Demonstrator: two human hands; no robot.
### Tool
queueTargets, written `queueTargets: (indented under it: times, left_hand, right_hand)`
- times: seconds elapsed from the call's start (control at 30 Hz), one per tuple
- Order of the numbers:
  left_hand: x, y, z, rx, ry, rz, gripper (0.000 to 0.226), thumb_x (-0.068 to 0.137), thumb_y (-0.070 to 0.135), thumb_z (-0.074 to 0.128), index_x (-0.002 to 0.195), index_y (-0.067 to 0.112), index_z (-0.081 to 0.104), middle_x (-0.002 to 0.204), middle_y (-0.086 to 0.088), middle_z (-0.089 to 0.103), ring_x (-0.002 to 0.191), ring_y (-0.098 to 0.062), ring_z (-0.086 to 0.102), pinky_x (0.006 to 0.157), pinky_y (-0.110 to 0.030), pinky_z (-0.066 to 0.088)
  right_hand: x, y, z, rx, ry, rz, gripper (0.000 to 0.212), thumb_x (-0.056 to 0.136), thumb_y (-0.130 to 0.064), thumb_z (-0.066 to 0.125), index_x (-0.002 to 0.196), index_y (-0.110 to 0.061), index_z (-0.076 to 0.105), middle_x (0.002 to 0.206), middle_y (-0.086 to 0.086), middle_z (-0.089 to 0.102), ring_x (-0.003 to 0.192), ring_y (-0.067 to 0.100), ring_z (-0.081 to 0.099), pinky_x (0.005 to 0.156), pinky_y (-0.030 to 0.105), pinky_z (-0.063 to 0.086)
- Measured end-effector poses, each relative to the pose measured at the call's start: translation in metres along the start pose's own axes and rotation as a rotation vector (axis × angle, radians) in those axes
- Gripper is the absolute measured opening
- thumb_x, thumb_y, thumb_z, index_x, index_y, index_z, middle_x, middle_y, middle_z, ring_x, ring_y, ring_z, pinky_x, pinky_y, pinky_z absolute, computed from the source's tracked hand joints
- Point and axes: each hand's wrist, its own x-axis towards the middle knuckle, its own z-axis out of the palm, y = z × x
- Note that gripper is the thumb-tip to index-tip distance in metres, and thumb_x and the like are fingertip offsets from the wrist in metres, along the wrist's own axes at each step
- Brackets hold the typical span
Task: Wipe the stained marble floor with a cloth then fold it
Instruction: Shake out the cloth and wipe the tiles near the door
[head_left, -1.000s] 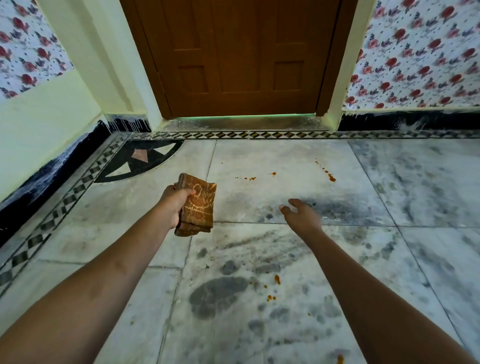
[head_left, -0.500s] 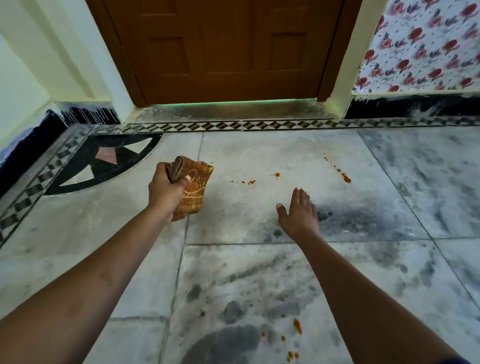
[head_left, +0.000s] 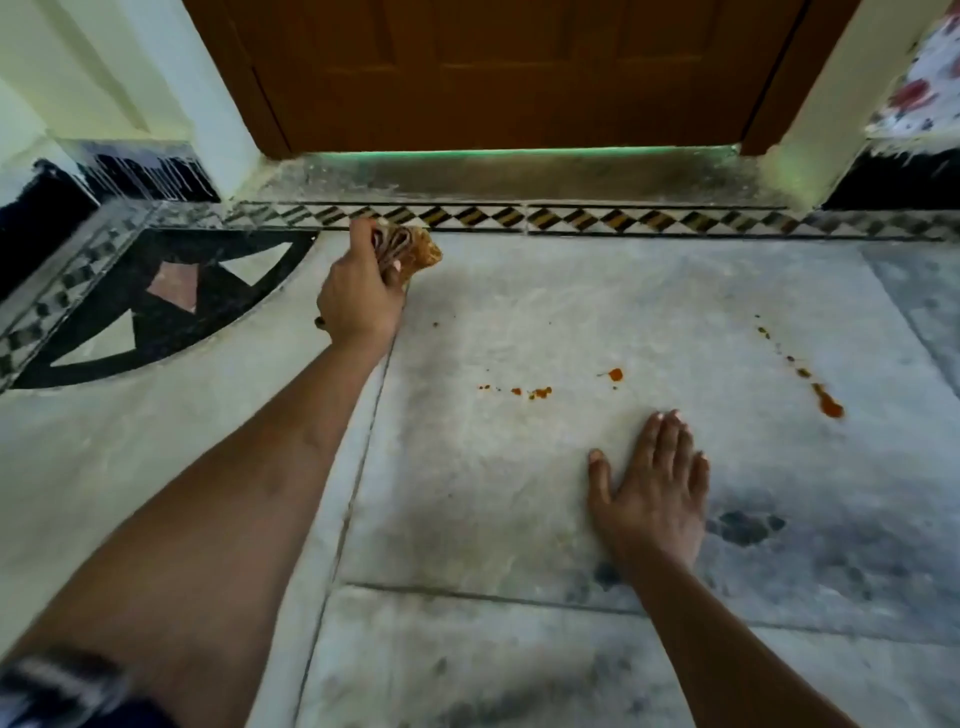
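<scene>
Head view: left hand (head_left: 361, 291) grips the folded brown cloth (head_left: 410, 248) above the marble floor (head_left: 519, 312), ready to wipe. Right hand (head_left: 654, 488) lies flat, fingers straight, likely bracing near the orange stains (head_left: 540, 392).

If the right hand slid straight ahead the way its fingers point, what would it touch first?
Probably the small orange stain just ahead of the right hand, on its thumb side; beyond that, bare marble floor up to the patterned border.
</scene>
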Motion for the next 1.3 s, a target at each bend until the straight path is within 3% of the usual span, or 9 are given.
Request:
queueTargets:
  times: [0.1,0.2,0.3,0.43,0.5,0.67,0.9,1.13,1.3]
  left_hand:
    - [-0.016,-0.001,0.030,-0.050,-0.292,0.061,0.043,0.090,0.028,0.056,0.129,0.019,0.039,0.121,-0.017,0.056,0.104,-0.039,0.057,0.084,-0.048,0.049]
    - [-0.043,-0.011,0.051,-0.037,-0.570,0.145,0.047,0.086,0.054,0.053,0.124,0.029,0.043,0.138,-0.004,0.046,0.126,-0.031,0.042,0.103,-0.048,0.035]
    - [-0.035,-0.015,0.062,-0.009,-0.461,0.171,0.055,0.084,0.068,0.039,0.125,0.031,0.044,0.142,0.000,0.045,0.133,-0.024,0.037,0.108,-0.047,0.023]
    - [-0.001,0.008,0.092,0.297,-0.656,0.127,0.080,0.081,0.079,0.020,0.148,0.040,0.003,0.159,0.000,-0.004,0.146,-0.025,-0.005,0.114,-0.052,-0.005]
    - [-0.003,0.022,0.104,0.366,-0.658,0.167,0.081,0.081,0.079,0.020,0.148,0.038,-0.002,0.159,-0.002,-0.011,0.145,-0.025,-0.010,0.114,-0.053,-0.008]
    - [-0.038,-0.015,0.084,0.346,-0.612,0.492,0.069,0.084,0.072,0.018,0.145,0.046,0.000,0.159,0.004,-0.007,0.145,-0.020,-0.008,0.114,-0.048,-0.008]
    - [0.021,-0.016,0.099,0.386,-0.620,0.128,0.069,0.086,0.072,0.027,0.145,0.048,0.000,0.159,0.002,-0.010,0.144,-0.033,-0.011,0.109,-0.065,0.000]
    - [-0.027,-0.021,0.083,0.397,-0.623,0.499,0.071,0.081,0.074,0.019,0.144,0.049,-0.001,0.159,0.005,-0.008,0.145,-0.027,-0.005,0.110,-0.059,0.009]
    - [0.007,-0.038,0.084,0.413,-0.596,0.275,0.065,0.089,0.066,0.027,0.146,0.046,0.003,0.159,0.003,-0.004,0.145,-0.032,-0.004,0.107,-0.062,0.014]
  right_hand:
    - [-0.003,-0.003,-0.006,-0.009,-0.026,0.007,0.080,0.091,-0.057,0.014,0.148,-0.007,-0.012,0.158,0.012,-0.012,0.146,0.023,-0.010,0.119,0.040,-0.005]
    - [0.000,-0.005,-0.007,-0.010,-0.028,0.017,0.080,0.092,-0.056,0.017,0.148,-0.007,-0.011,0.158,0.012,-0.011,0.146,0.023,-0.009,0.119,0.040,-0.005]
    - [0.000,-0.006,-0.006,-0.012,-0.018,0.023,0.080,0.089,-0.056,0.015,0.148,-0.006,-0.007,0.158,0.013,-0.006,0.146,0.023,-0.007,0.118,0.039,-0.007]
    - [0.000,-0.004,-0.001,-0.007,-0.003,0.020,0.083,0.086,-0.058,0.013,0.148,-0.007,-0.006,0.158,0.013,-0.006,0.146,0.023,-0.007,0.118,0.038,-0.008]
    - [0.000,-0.003,0.000,-0.013,-0.003,0.017,0.083,0.086,-0.058,0.013,0.148,-0.007,-0.006,0.158,0.013,-0.006,0.146,0.023,-0.007,0.118,0.038,-0.008]
    - [0.000,-0.005,-0.002,-0.017,-0.015,0.032,0.083,0.086,-0.057,0.015,0.149,-0.007,-0.005,0.158,0.013,-0.005,0.146,0.024,-0.005,0.118,0.039,-0.006]
    - [0.001,-0.003,0.000,-0.016,-0.001,0.029,0.082,0.086,-0.056,0.018,0.149,-0.006,0.000,0.158,0.014,-0.001,0.146,0.024,-0.002,0.117,0.039,-0.006]
    - [0.000,-0.004,-0.002,-0.022,-0.014,0.026,0.082,0.086,-0.056,0.017,0.149,-0.006,-0.003,0.158,0.013,-0.004,0.146,0.024,-0.004,0.118,0.039,-0.006]
    - [0.000,-0.005,-0.004,-0.021,-0.025,0.032,0.083,0.086,-0.057,0.015,0.148,-0.007,-0.007,0.158,0.012,-0.008,0.146,0.023,-0.007,0.117,0.038,-0.009]
